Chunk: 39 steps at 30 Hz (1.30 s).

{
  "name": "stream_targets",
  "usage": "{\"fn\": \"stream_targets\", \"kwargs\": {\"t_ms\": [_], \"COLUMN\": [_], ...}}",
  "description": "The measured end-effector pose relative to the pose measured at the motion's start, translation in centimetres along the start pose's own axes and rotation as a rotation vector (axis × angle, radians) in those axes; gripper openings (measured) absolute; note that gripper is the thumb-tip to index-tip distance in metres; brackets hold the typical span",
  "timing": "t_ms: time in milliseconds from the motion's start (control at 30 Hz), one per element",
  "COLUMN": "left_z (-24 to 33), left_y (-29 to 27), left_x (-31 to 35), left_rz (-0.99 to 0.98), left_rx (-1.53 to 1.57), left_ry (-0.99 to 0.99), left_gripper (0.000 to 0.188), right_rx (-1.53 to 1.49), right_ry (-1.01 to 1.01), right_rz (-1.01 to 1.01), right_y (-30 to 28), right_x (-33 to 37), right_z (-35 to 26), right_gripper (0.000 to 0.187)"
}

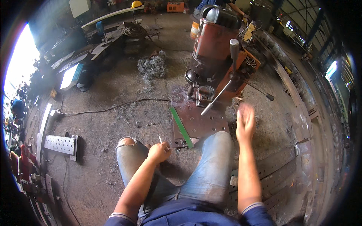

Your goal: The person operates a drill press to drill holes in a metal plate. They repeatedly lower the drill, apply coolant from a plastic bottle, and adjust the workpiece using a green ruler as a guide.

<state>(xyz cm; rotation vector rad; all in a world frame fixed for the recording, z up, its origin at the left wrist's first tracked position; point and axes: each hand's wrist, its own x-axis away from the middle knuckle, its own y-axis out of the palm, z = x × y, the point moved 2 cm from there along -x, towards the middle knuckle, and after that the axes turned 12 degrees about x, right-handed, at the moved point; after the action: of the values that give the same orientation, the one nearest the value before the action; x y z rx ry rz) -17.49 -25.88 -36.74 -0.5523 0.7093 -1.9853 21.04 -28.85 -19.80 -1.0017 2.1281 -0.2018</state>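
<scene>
My left hand (160, 152) is closed above my left knee, with a thin white stick (161, 139) poking up from its fingers. Whether the stick is chalk or something else is too small to tell. Slightly blurred, my right hand (246, 122) is raised past my right knee with its fingers stretched out and nothing visible in it. It is nearest to the lever handles (217, 98) of a red drill press (211, 41). Under the drill lies a brown steel plate (201, 122) with drilled holes. A green flat strip (181, 127) rests slantwise across the plate's left part.
Grey metal shavings (152, 67) are heaped beyond the plate. A black cable (117, 107) crosses the floor from the left. Perforated steel pieces (59, 144) lie at left, long steel beams (286, 81) at right. Another person (222, 3) is at the back.
</scene>
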Motion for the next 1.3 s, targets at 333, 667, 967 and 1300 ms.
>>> {"fn": "stream_targets", "kwargs": {"t_ms": [333, 667, 967, 1300], "left_z": [1.4, 0.5, -0.8, -0.9], "left_y": [0.1, 1.5, 2.4, 1.6], "left_x": [-0.1, -1.1, -1.0, 0.8], "left_rz": [-0.124, -0.185, -0.190, -0.142], "left_rx": [-0.011, 0.013, -0.050, -0.088], "left_ry": [0.010, -0.031, 0.001, 0.025], "left_gripper": [0.036, 0.036, 0.033, 0.037], "right_rx": [0.201, 0.349, 0.466, -0.167], "right_ry": [1.431, 1.629, 1.287, 0.779], "right_rz": [-0.010, 0.246, 0.505, 0.614], "right_y": [-9.8, -12.9, -12.8, -13.7], "right_x": [38.8, 40.7, 40.1, 20.8], "right_z": [18.0, 23.0, 27.4, 13.9], "right_gripper": [0.061, 0.080, 0.090, 0.068]}}
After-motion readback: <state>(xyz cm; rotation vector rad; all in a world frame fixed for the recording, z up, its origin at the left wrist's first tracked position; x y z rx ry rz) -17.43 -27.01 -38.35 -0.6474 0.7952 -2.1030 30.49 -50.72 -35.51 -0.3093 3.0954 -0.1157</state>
